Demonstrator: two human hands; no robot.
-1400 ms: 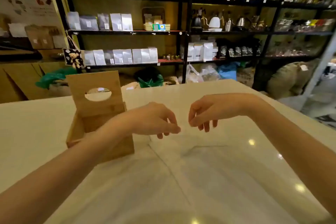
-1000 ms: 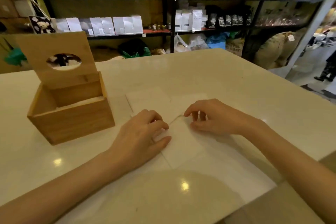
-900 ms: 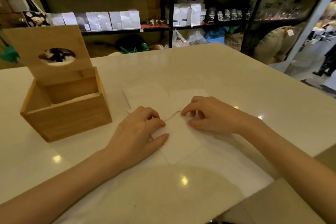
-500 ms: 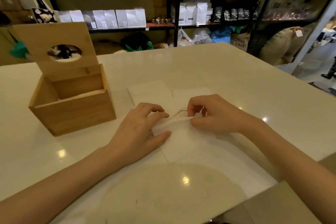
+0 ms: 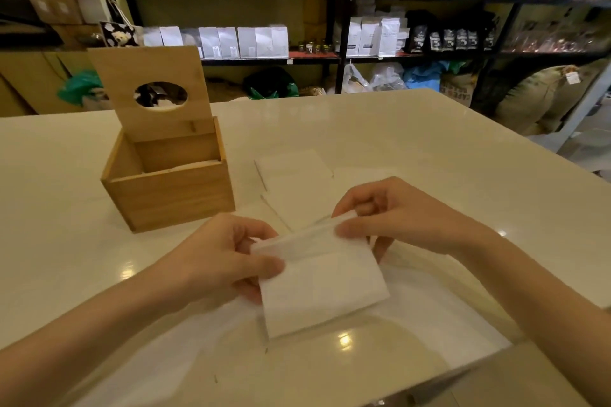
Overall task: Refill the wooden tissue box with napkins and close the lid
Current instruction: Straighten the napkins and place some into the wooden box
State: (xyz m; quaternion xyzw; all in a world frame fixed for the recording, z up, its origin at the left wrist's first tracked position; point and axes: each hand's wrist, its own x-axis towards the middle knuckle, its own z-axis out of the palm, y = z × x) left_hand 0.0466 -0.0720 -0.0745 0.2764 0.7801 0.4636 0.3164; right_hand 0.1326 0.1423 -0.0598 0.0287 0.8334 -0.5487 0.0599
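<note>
Head view: napkin [image 5: 322,281] pinched between both hands [image 5: 224,261].

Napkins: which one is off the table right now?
The napkin nearest the camera, pinched between left hand and right hand; the others lie flat.

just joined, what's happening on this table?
A person is refilling a wooden tissue box, which stands open with its lid tipped up. Both hands hold a folded white napkin above the table: the left hand at its left edge, the right hand pinching its top. More napkins lie flat beyond it. Nothing has gone in this moment.
</note>
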